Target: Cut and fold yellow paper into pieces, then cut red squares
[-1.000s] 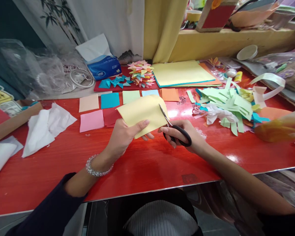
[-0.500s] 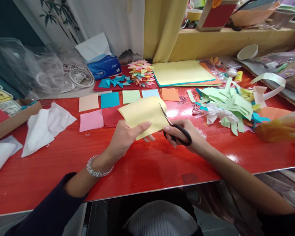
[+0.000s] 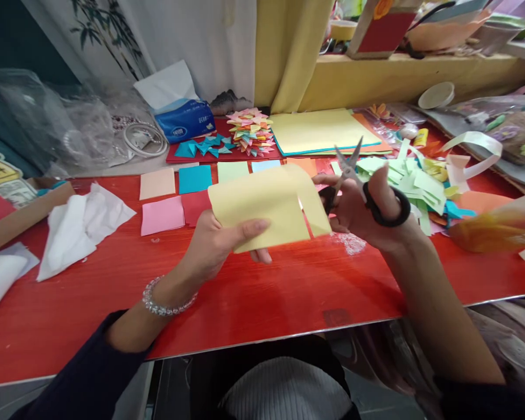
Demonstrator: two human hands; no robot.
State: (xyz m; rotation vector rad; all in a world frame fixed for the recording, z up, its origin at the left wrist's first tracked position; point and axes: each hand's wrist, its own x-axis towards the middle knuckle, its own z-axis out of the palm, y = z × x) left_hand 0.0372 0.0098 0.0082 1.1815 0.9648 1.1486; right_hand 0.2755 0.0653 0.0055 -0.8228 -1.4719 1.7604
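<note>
My left hand [image 3: 221, 236] grips a yellow sheet of paper [image 3: 258, 204] by its left side, thumb on top and fingers beneath. A slit runs up from the sheet's lower edge near the right end, so a strip hangs partly separated there. My right hand [image 3: 359, 213] holds scissors [image 3: 347, 166] with black handles, thumb through one loop. Their blades point up and stand apart, clear of the slit, while the fingers are close to the sheet's right edge. Behind the sheet lie small paper squares, among them a pink square [image 3: 163, 216] and a teal square [image 3: 195, 178].
Pale green paper strips [image 3: 413, 186] are heaped at right. Larger yellow sheets [image 3: 324, 129] lie at the back beside a folded paper stack [image 3: 250, 131] and a blue tissue pack [image 3: 186, 119]. Crumpled white tissue [image 3: 81, 224] is at left on the red table [image 3: 254, 309].
The scissors have come out of the yellow paper and moved right, turning upward with blades apart. A slit now shows in the sheet, which my left hand still holds.
</note>
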